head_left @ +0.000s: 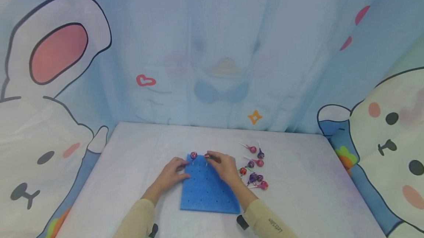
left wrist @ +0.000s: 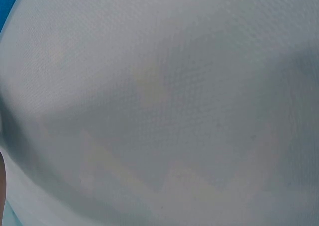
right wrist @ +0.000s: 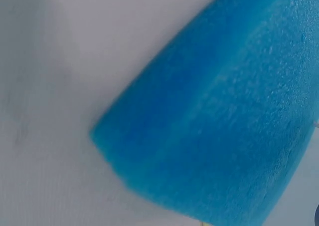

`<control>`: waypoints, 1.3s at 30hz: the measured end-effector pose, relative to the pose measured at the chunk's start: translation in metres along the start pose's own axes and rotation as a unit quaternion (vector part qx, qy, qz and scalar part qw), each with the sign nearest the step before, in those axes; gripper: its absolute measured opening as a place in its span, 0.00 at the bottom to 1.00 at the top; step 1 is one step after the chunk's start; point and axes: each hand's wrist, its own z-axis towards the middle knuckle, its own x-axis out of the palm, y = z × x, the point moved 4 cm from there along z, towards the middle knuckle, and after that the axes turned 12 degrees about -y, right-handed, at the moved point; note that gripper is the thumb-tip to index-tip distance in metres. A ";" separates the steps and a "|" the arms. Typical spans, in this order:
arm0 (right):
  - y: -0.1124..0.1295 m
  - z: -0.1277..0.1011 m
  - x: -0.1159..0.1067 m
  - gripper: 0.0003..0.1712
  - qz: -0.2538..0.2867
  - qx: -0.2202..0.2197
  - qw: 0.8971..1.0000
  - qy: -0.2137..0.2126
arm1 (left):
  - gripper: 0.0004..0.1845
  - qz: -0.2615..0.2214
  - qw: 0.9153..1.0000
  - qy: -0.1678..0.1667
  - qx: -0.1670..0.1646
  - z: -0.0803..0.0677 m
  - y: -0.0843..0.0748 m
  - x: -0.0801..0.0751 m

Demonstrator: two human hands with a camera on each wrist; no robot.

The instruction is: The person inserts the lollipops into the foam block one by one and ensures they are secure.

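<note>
A blue foam board (head_left: 205,193) with rows of small holes lies on the table, its corner filling much of the right wrist view. Upright in its far left part stands a lollipop (head_left: 193,154) with a pink-red wrapper. My right hand (head_left: 226,166) pinches another lollipop (head_left: 207,156), dark red, by its head; its stick points down at the board near the far edge. Along the board's left edge rests my left hand (head_left: 172,173), fingers and thumb apart, holding nothing. The left wrist view shows mostly tablecloth.
Right of the board several wrapped lollipops lie loose, among them a pink one (head_left: 264,185), a purple one (head_left: 260,154) and a red one (head_left: 243,171). A white cloth (head_left: 298,193) covers the table. Behind it hangs a blue cartoon-printed curtain (head_left: 225,46).
</note>
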 end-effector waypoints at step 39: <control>-0.006 -0.001 -0.010 0.23 0.065 0.052 0.996 0.013 | 0.25 -0.010 1.000 0.000 -0.001 0.000 -0.002 0.000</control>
